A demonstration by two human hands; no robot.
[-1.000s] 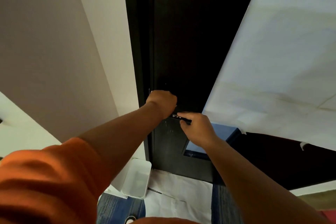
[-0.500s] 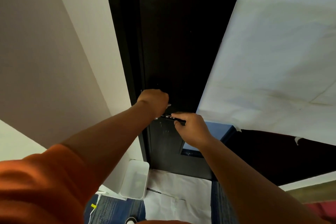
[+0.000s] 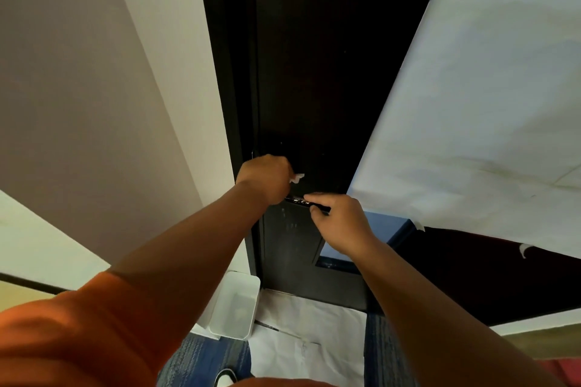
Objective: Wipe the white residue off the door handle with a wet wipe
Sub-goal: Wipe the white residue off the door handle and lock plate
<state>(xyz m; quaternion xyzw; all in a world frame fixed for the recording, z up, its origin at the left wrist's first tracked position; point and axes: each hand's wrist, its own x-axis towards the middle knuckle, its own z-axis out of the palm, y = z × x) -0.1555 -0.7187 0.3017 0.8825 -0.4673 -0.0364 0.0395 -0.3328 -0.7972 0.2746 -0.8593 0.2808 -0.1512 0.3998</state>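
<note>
A dark lever door handle point(image 3: 299, 200) with white specks juts from the black door point(image 3: 314, 72). My left hand point(image 3: 265, 177) is curled round a white wet wipe point(image 3: 297, 177), a corner of which pokes out to the right, just above the handle's inner end. My right hand point(image 3: 338, 220) grips the handle's outer end, thumb on top. Most of the wipe and the middle of the handle are hidden by my hands.
White paper sheeting point(image 3: 471, 119) covers the wall at right. A white plastic bin point(image 3: 234, 308) stands on the floor by the door frame, with white paper point(image 3: 301, 339) spread on the blue carpet below the door. White smears mark the door panel point(image 3: 289, 220) under the handle.
The wipe's corner now shows beside my left hand, which has shifted slightly up off the handle's inner end. My right hand keeps its grip on the handle.
</note>
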